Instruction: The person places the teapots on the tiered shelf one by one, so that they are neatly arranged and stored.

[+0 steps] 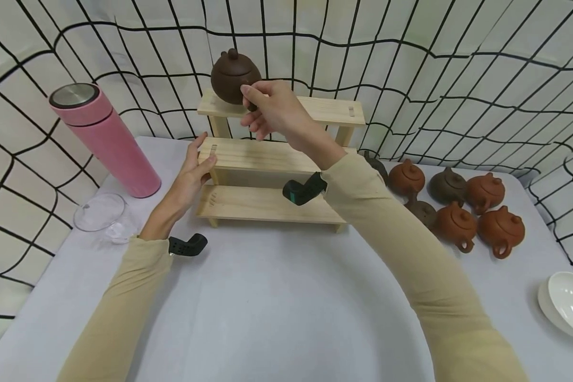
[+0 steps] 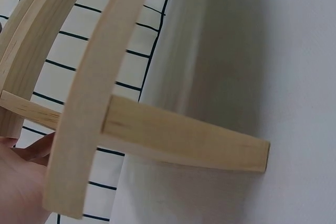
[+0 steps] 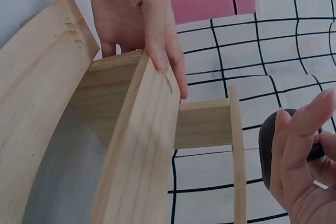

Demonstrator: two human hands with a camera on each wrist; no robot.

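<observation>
A dark brown teapot [image 1: 234, 74] is at the left end of the top step of a three-tier wooden stand [image 1: 267, 154]. My right hand [image 1: 283, 114] pinches the teapot's handle between thumb and fingers, reaching in from the right. In the right wrist view the teapot [image 3: 269, 142] shows as a dark edge behind the fingers. My left hand [image 1: 187, 172] grips the left end of the middle step, thumb on top, as the right wrist view also shows. Below that hand, one wooden leg [image 2: 184, 135] stands out in the left wrist view.
A pink thermos [image 1: 114, 146] and a clear glass vessel [image 1: 102, 215] stand to the left. Several reddish-brown and dark teapots [image 1: 456, 223] cluster at the right, with a white bowl [image 1: 570, 302] nearer. Black-gridded cloth [image 1: 410, 79] rises behind the table.
</observation>
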